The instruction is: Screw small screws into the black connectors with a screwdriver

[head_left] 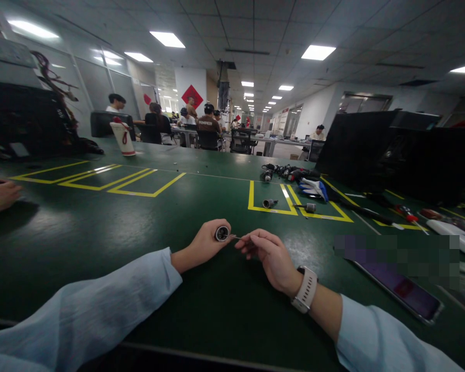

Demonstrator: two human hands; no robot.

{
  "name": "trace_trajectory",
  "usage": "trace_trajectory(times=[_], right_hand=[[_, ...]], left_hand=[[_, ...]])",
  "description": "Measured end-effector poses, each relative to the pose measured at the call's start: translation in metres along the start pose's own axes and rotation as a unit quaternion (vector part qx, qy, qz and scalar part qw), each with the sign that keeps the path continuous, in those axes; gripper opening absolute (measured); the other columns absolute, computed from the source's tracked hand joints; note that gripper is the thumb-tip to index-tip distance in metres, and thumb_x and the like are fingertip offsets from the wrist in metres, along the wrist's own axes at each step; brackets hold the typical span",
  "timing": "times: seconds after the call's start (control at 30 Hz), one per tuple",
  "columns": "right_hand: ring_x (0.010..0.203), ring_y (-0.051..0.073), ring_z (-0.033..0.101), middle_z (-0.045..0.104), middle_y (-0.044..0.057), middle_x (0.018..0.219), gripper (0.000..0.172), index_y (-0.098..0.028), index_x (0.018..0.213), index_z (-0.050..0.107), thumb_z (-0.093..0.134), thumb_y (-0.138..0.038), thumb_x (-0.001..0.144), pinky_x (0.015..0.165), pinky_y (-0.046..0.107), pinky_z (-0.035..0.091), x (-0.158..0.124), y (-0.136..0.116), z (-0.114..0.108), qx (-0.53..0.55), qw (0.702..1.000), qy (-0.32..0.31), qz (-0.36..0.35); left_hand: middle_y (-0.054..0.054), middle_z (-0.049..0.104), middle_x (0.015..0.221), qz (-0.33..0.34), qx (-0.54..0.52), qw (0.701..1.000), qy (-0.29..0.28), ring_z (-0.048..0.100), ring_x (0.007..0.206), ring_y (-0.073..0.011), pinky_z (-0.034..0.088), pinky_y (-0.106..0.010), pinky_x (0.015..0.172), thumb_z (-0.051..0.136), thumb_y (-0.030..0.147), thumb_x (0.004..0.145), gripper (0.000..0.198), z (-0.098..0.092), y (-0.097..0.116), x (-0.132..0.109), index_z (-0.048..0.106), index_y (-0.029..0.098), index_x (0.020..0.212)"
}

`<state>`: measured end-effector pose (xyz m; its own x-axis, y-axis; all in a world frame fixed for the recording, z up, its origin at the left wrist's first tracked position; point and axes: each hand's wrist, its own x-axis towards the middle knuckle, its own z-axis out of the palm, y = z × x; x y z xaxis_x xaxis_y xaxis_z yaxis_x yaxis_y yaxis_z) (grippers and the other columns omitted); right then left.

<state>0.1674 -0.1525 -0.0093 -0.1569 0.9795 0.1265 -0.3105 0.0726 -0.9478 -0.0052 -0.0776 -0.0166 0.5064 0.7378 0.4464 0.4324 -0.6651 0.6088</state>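
Observation:
My left hand (205,243) is closed around a small cup-shaped metal part (222,233). Its round end faces me, with a light rim and a dark inside. A thin, pale strand-like piece (234,237) runs from beside that rim toward my right hand (265,254). The right fingertips are pinched together at the strand's far end; what exactly they grip is too small to make out. Beyond the hands lie two similar metal parts with shanks, one (270,203) inside a yellow-taped box and the other (309,207) across the neighbouring tape.
On the green table (158,305), a phone (403,289) lies at right. Farther back are blue-and-white gloves (313,189), dark cabled tools (287,172) and a red screwdriver (406,212). A paper cup (123,137) stands back left. Another person's hand (0,198) rests at the left edge.

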Motion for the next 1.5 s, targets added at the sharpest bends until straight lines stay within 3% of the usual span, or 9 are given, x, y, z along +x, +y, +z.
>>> trace_trajectory(times=[0.13, 0.37, 0.7, 0.93, 1.23, 1.33, 1.5], right_hand=[[0.071, 0.016, 0.055, 0.068, 0.007, 0.081, 0.017, -0.017, 0.074, 0.064, 0.053, -0.029, 0.078, 0.063, 0.030, 0.039, -0.0004, -0.0016, 0.0014, 0.005, 1.000, 0.010, 0.003], [0.073, 0.017, 0.055, 0.067, 0.006, 0.079, 0.018, -0.017, 0.074, 0.065, 0.050, -0.025, 0.080, 0.067, 0.031, 0.040, -0.0008, 0.0021, 0.0006, -0.067, 0.998, 0.003, -0.021], [0.069, 0.016, 0.055, 0.068, 0.007, 0.079, 0.017, -0.016, 0.073, 0.064, 0.053, -0.029, 0.078, 0.062, 0.029, 0.039, 0.0002, 0.0015, 0.0014, 0.008, 1.000, 0.007, -0.002], [0.071, 0.016, 0.055, 0.067, 0.005, 0.078, 0.019, -0.018, 0.074, 0.065, 0.051, -0.029, 0.081, 0.064, 0.030, 0.041, -0.0008, 0.0030, 0.0002, -0.039, 0.998, 0.018, -0.039], [0.080, 0.018, 0.057, 0.067, 0.004, 0.088, 0.019, -0.021, 0.085, 0.067, 0.050, -0.029, 0.085, 0.069, 0.031, 0.043, -0.0071, 0.0002, 0.0032, -0.164, 0.981, -0.013, -0.103], [0.080, 0.017, 0.057, 0.067, 0.005, 0.089, 0.019, -0.020, 0.085, 0.067, 0.049, -0.028, 0.085, 0.069, 0.030, 0.043, -0.0065, 0.0004, 0.0039, -0.146, 0.985, -0.026, -0.093], [0.074, 0.017, 0.056, 0.067, 0.006, 0.081, 0.018, -0.018, 0.076, 0.065, 0.052, -0.029, 0.081, 0.064, 0.029, 0.041, -0.0010, 0.0025, 0.0024, -0.025, 0.999, -0.003, -0.028]], left_hand=[[0.003, 0.051, 0.063, -0.002, -0.018, 1.000, -0.008, 0.048, 0.057, -0.0104, 0.038, -0.022, 0.053, 0.060, 0.026, 0.073, 0.015, 0.0002, 0.0011, 0.0002, 0.052, 0.015, 0.068], [0.002, 0.051, 0.063, 0.016, 0.098, 0.995, 0.000, 0.048, 0.060, -0.0126, 0.035, -0.024, 0.055, 0.055, 0.021, 0.075, 0.012, 0.0003, -0.0006, -0.0006, 0.052, 0.016, 0.065], [0.003, 0.053, 0.065, 0.004, -0.025, 1.000, -0.012, 0.049, 0.059, -0.0104, 0.038, -0.022, 0.054, 0.059, 0.028, 0.075, 0.016, 0.0015, -0.0027, -0.0011, 0.053, 0.015, 0.070], [0.003, 0.053, 0.063, -0.015, 0.024, 1.000, -0.008, 0.049, 0.060, -0.0116, 0.038, -0.023, 0.054, 0.058, 0.027, 0.075, 0.014, 0.0008, -0.0029, 0.0002, 0.053, 0.015, 0.068], [0.002, 0.056, 0.065, 0.009, -0.006, 0.999, -0.045, 0.051, 0.059, -0.0108, 0.039, -0.022, 0.054, 0.058, 0.020, 0.071, 0.006, 0.0012, -0.0025, -0.0013, 0.054, 0.015, 0.070], [0.001, 0.056, 0.066, 0.021, -0.013, 0.999, -0.045, 0.051, 0.060, -0.0109, 0.040, -0.022, 0.055, 0.058, 0.017, 0.069, 0.005, 0.0009, -0.0018, -0.0019, 0.055, 0.014, 0.070], [0.001, 0.056, 0.063, 0.019, -0.027, 0.998, -0.051, 0.051, 0.058, -0.0105, 0.040, -0.021, 0.053, 0.060, 0.022, 0.070, 0.009, 0.0005, 0.0012, -0.0025, 0.055, 0.014, 0.068]])
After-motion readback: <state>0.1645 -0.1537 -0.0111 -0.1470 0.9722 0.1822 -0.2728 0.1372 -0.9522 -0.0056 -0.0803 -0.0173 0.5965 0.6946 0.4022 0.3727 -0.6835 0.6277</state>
